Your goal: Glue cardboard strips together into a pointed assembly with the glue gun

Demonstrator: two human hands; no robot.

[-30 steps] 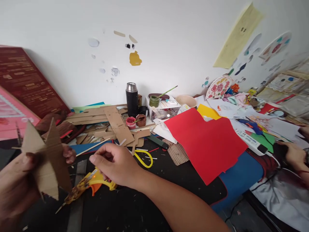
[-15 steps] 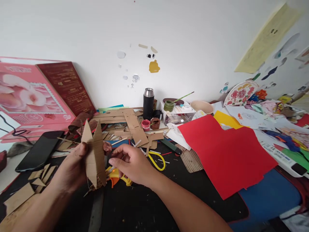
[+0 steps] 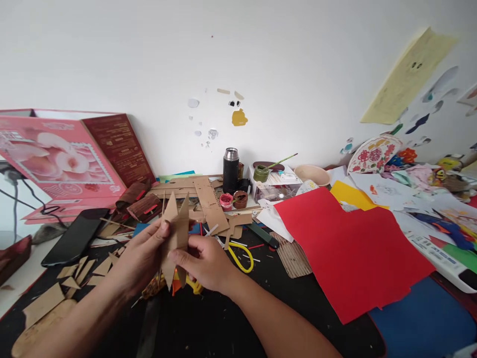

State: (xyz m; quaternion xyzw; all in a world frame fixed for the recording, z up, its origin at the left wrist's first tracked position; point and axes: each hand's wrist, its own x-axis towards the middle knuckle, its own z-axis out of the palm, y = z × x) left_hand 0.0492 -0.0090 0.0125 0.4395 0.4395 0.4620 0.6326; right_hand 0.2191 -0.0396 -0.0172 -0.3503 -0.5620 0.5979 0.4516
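A pointed, folded piece of cardboard [image 3: 176, 236] stands upright between my hands, its two tips pointing up. My left hand [image 3: 145, 253] is closed on its left side, with the thumb against the face. At the lower right edge, my right hand [image 3: 206, 261] pinches the same cardboard, thumb in front and the other fingers partly hidden behind. Beneath the hands lies a yellow and orange tool [image 3: 196, 287], mostly covered, so I cannot tell its kind. Scissors with a yellow handle [image 3: 231, 253] rest just right of my right hand.
A green utility knife [image 3: 263, 234], a large red sheet [image 3: 357, 253] and corrugated cardboard [image 3: 292, 256] lie to the right. Behind stand a black thermos [image 3: 231, 171] and open paint pots [image 3: 226, 201]. Leftward are a phone [image 3: 74, 236], cardboard scraps [image 3: 44, 303] and a pink box [image 3: 63, 161].
My left hand has carried the cardboard to the right, and my right hand, which was apart from it, now grips its lower edge. The camera view has shifted slightly.
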